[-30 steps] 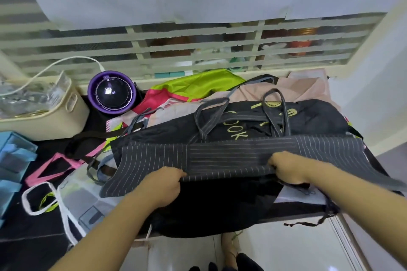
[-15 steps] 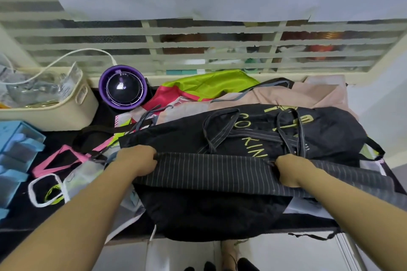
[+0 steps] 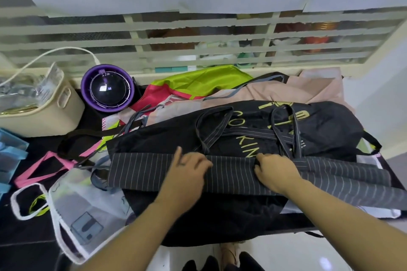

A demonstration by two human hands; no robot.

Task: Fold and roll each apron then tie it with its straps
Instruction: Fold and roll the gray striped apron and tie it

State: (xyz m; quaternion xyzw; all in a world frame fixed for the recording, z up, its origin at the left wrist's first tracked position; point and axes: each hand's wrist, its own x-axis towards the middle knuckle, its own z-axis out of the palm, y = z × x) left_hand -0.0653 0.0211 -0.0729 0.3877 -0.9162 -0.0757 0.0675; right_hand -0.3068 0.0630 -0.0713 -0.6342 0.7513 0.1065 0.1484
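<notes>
A grey pinstriped apron (image 3: 141, 171) lies folded into a long narrow band across the table, on top of a black apron (image 3: 330, 125) with yellow lettering. Its striped straps (image 3: 220, 132) lie looped over the black apron behind the band. My left hand (image 3: 187, 171) rests on the middle of the band with thumb raised and fingers relaxed. My right hand (image 3: 273, 171) sits just to its right, fingers curled over the band's far edge where the straps meet it. The band's right end (image 3: 352, 180) runs toward the table's right edge.
More aprons are heaped behind: green (image 3: 198, 81), beige (image 3: 286, 92), pink-edged (image 3: 44, 167), and a translucent white one (image 3: 83, 209) at front left. A cream basket (image 3: 55, 114), a purple round device (image 3: 108, 88) and a blue tray (image 3: 8, 154) stand at left. A slatted window runs behind.
My left hand has let go of the band's left end and moved right to its middle, close to my right hand. The right hand stays at the band's far edge.
</notes>
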